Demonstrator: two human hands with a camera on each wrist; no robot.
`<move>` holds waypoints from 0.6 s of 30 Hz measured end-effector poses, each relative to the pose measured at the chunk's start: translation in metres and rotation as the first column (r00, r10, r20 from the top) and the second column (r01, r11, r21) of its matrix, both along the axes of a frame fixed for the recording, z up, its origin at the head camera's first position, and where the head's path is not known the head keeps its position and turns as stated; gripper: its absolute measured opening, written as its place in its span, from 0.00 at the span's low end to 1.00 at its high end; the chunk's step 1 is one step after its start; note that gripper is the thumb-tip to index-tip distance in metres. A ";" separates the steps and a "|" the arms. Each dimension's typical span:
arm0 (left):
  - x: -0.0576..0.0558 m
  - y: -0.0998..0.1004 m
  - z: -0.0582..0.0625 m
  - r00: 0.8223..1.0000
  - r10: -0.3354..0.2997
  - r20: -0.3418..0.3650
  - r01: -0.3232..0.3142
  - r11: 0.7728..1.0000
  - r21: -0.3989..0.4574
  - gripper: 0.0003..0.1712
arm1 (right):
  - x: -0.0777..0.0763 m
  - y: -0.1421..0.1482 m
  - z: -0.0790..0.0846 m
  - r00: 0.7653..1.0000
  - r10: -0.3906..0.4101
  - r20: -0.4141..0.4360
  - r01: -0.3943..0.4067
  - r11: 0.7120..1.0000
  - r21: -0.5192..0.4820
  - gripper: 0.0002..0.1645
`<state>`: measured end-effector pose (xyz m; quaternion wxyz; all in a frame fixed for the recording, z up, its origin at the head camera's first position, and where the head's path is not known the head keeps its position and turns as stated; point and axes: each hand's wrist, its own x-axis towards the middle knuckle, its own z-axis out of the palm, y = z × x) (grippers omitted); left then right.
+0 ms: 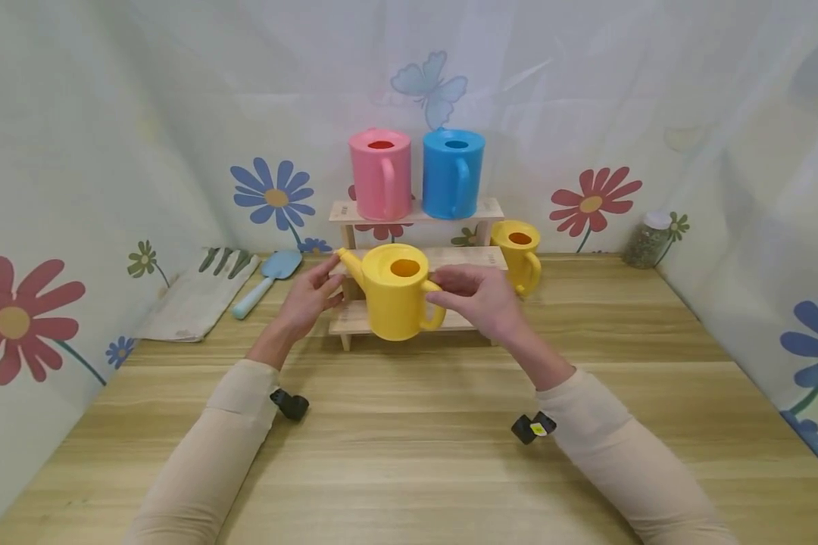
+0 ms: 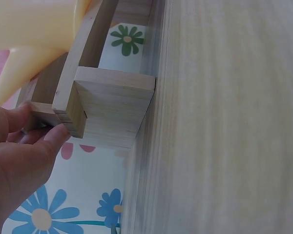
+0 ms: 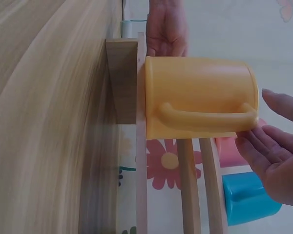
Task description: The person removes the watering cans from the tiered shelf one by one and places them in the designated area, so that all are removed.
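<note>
A yellow watering can (image 1: 395, 303) stands on the lowest tier of a stepped wooden stand (image 1: 468, 258), spout to the left, handle to the right and forward. My left hand (image 1: 307, 297) is at the stand's left side, below the spout tip. In the left wrist view, its thumb and fingers pinch the end of the middle board (image 2: 46, 113). My right hand (image 1: 480, 299) is beside the can's handle (image 3: 205, 119). Its fingertips (image 3: 246, 139) are right at the handle's upper end, while the thumb stands apart from the can in the right wrist view.
A pink watering can (image 1: 382, 182) and a blue one (image 1: 452, 182) stand on the top tier. Behind the stand's right end is another yellow watering can (image 1: 518, 257). A light-blue trowel (image 1: 266, 280) and gloves (image 1: 201, 295) lie left; a lidded jar (image 1: 646, 241) stands at back right.
</note>
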<state>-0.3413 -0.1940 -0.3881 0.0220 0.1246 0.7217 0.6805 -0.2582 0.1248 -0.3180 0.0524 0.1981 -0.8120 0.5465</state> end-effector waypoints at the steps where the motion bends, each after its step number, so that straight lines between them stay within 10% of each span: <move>1: 0.000 0.000 0.000 1.000 -0.001 -0.002 0.001 1.000 -0.003 0.32 | 0.000 -0.001 -0.001 1.000 -0.008 -0.002 0.008 1.000 0.004 0.25; 18: 0.001 0.001 0.001 1.000 -0.010 0.007 0.010 1.000 -0.004 0.32 | -0.008 -0.011 -0.023 0.998 -0.035 -0.059 0.032 0.998 -0.055 0.21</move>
